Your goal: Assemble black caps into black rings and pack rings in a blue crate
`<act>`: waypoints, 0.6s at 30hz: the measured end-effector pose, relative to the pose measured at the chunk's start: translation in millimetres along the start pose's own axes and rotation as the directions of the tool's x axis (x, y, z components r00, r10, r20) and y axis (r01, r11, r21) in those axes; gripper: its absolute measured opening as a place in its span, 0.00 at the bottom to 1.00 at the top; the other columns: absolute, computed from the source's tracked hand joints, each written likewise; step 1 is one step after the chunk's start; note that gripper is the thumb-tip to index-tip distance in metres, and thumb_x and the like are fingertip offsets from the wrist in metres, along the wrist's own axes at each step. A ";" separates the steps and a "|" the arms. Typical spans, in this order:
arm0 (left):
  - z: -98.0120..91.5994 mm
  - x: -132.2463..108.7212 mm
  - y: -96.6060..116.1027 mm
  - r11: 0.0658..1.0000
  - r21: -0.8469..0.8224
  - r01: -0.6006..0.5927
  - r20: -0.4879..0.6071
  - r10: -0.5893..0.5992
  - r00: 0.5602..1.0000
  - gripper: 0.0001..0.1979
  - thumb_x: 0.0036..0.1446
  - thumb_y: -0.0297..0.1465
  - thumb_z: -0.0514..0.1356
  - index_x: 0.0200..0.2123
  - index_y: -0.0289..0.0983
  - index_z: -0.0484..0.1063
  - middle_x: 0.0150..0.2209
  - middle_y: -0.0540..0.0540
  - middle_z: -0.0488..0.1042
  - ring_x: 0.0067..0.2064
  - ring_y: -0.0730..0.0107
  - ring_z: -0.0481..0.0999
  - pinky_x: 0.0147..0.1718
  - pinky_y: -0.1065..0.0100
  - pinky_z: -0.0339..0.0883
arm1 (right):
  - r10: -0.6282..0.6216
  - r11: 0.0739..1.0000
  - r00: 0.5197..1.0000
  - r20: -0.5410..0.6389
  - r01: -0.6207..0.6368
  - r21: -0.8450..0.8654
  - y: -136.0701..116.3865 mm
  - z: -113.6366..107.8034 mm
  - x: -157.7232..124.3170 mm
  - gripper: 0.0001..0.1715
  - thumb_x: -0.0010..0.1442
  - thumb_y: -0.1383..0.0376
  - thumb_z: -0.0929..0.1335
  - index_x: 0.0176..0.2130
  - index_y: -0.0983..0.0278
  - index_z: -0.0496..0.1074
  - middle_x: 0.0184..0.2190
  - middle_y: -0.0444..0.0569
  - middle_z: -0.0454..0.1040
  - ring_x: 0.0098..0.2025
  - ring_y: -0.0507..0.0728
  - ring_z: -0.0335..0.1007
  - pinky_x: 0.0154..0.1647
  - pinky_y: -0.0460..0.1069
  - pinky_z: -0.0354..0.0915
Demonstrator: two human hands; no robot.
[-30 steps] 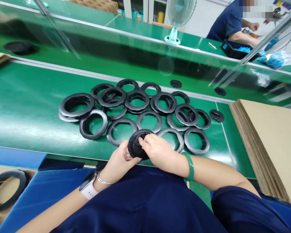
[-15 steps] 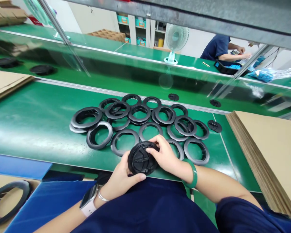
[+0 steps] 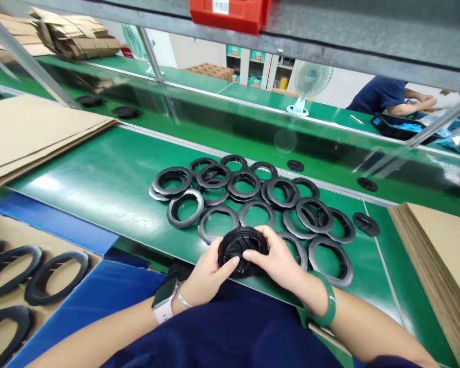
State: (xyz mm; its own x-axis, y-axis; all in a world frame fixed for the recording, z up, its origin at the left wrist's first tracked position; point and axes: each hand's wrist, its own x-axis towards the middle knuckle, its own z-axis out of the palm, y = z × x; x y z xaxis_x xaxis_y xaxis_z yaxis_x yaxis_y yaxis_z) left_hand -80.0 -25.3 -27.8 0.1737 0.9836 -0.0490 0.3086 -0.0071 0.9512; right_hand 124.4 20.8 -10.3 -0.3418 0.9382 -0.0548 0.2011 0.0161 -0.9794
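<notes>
Between both hands I hold a round black plastic part (image 3: 240, 244) with ribs and a disc-like centre, tilted towards me at the front edge of the green table. My left hand (image 3: 210, 273) grips its left rim, thumb on the face. On its right side my right hand (image 3: 278, 258) is closed, the thumb pressing near the middle. Just beyond the hands lie many black rings (image 3: 218, 223), some stacked or overlapping. A flat black disc (image 3: 366, 224) rests to the right of the rings. The fingers behind the part are hidden.
Cardboard sheets (image 3: 440, 255) are stacked at the right, and more cardboard (image 3: 34, 133) lies at the left. Rings (image 3: 57, 276) sit on cardboard in a blue box (image 3: 99, 301) at lower left. A red bin (image 3: 230, 14) hangs overhead. Across the partition a co-worker (image 3: 383, 94) works near a fan (image 3: 310, 84).
My view has swung left, so the scene sits further right and more of the blue box shows. My left thumb has moved up onto the part's face; both hands still hold it.
</notes>
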 end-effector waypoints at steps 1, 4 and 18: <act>-0.4 0.2 0.8 1.000 0.001 0.006 -0.016 -0.006 1.000 0.19 0.65 0.43 0.57 0.53 0.38 0.64 0.48 0.42 0.74 0.50 0.57 0.75 0.52 0.57 0.69 | 0.025 1.000 0.999 0.038 -0.026 0.014 -0.2 0.2 -1.0 0.25 0.53 0.59 0.76 0.48 0.61 0.69 0.44 0.48 0.74 0.46 0.61 0.71 0.48 0.57 0.68; 1.0 1.5 2.1 1.000 0.001 0.012 -0.022 -0.012 1.000 0.18 0.66 0.43 0.56 0.52 0.38 0.64 0.48 0.43 0.74 0.50 0.57 0.75 0.51 0.57 0.69 | 0.053 0.998 0.998 0.032 -0.053 0.028 5.7 4.2 -2.6 0.24 0.51 0.60 0.76 0.46 0.61 0.69 0.42 0.48 0.75 0.45 0.62 0.72 0.47 0.56 0.68; -71.2 16.8 -27.2 0.645 0.606 -0.465 0.204 0.439 0.875 0.28 0.64 0.33 0.60 0.66 0.44 0.60 0.67 0.40 0.63 0.68 0.49 0.63 0.65 0.48 0.62 | 0.255 0.830 0.965 0.057 -0.249 0.499 -30.0 -35.6 15.4 0.28 0.47 0.57 0.80 0.44 0.63 0.71 0.45 0.52 0.77 0.46 0.61 0.75 0.48 0.54 0.72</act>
State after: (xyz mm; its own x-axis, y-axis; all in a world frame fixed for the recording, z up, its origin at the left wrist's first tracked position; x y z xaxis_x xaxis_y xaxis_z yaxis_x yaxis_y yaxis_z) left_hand -152.1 4.3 -32.8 0.4782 0.8206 0.3129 0.6851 -0.5714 0.4518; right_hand 145.8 47.1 25.1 -0.3309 0.8900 -0.3139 -0.2060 -0.3927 -0.8963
